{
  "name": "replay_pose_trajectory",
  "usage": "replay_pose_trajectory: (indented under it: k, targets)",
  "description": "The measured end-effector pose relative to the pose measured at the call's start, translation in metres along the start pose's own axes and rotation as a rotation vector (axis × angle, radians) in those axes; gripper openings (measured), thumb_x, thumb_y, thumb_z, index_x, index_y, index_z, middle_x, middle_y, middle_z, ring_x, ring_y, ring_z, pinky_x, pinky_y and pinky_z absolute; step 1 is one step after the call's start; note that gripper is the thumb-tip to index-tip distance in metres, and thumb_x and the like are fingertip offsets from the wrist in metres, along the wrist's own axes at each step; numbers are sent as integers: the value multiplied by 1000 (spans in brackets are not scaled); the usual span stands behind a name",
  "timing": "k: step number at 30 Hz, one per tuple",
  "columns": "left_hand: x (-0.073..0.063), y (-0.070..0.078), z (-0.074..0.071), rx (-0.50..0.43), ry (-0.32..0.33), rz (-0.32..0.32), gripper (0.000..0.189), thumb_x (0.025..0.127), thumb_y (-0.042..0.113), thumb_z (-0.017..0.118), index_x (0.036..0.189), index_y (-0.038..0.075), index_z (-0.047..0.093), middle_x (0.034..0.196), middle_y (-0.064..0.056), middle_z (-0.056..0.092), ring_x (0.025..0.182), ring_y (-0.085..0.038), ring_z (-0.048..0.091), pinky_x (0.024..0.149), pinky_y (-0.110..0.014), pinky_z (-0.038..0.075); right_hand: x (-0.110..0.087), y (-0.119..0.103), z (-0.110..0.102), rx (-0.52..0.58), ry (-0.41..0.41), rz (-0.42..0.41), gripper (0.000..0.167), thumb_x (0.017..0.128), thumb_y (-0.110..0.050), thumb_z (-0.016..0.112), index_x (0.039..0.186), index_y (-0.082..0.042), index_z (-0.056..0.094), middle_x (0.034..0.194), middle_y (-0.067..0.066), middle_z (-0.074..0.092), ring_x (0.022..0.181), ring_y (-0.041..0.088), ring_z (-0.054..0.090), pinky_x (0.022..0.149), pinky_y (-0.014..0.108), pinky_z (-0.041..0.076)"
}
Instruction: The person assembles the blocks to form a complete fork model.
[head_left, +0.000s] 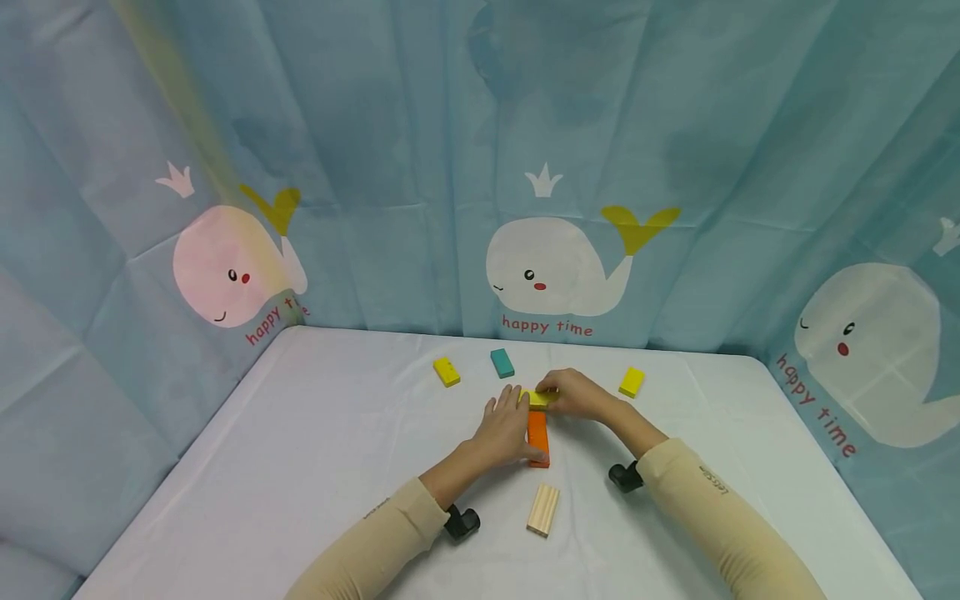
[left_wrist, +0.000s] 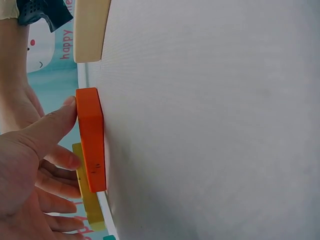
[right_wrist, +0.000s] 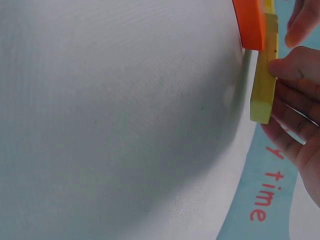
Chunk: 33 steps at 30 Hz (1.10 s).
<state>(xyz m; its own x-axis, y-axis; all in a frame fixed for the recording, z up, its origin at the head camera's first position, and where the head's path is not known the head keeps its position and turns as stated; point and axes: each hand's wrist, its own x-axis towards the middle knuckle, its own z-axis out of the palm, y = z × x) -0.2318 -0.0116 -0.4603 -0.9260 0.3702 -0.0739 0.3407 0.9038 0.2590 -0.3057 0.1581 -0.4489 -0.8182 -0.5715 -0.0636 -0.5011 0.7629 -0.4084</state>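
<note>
An orange block [head_left: 538, 433] lies lengthwise on the white table, and a yellow block [head_left: 537, 400] sits crosswise at its far end. My right hand [head_left: 576, 395] pinches the yellow block, thumb on the near side and fingers behind, as the right wrist view shows with this yellow block [right_wrist: 264, 75]. On the other side, my left hand [head_left: 501, 433] has its thumb at the near end of the orange block [left_wrist: 91, 135]. Its other fingers extend, fairly straight, beside the yellow block's left end.
A plain wooden block [head_left: 543, 510] lies nearest the camera. Farther back are a yellow block [head_left: 446, 372], a teal block [head_left: 502, 363] and, at the right, another yellow block [head_left: 632, 382]. Behind the table hangs a blue curtain [head_left: 390, 267] with whale prints.
</note>
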Motion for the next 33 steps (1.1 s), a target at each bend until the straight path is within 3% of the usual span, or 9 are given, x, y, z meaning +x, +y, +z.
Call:
replay_pose_trajectory:
  k: [9, 33]
  targets:
    - [-1, 0, 2, -4, 9, 3, 104, 71, 58, 79, 146, -1, 37, 155, -17, 35, 146, -33, 30, 116, -54, 30, -2, -4, 1, 15, -9, 3, 28, 84, -5, 73, 112, -3, 71, 113, 9, 71, 105, 25, 63, 101, 44, 49]
    - [0, 0, 1, -30, -26, 5, 94, 75, 55, 78, 144, 2, 43, 152, -12, 42, 145, -30, 33, 114, -52, 32, -1, 0, 9, 31, -4, -16, 26, 84, -4, 73, 109, -3, 72, 111, 8, 71, 104, 24, 64, 100, 43, 49]
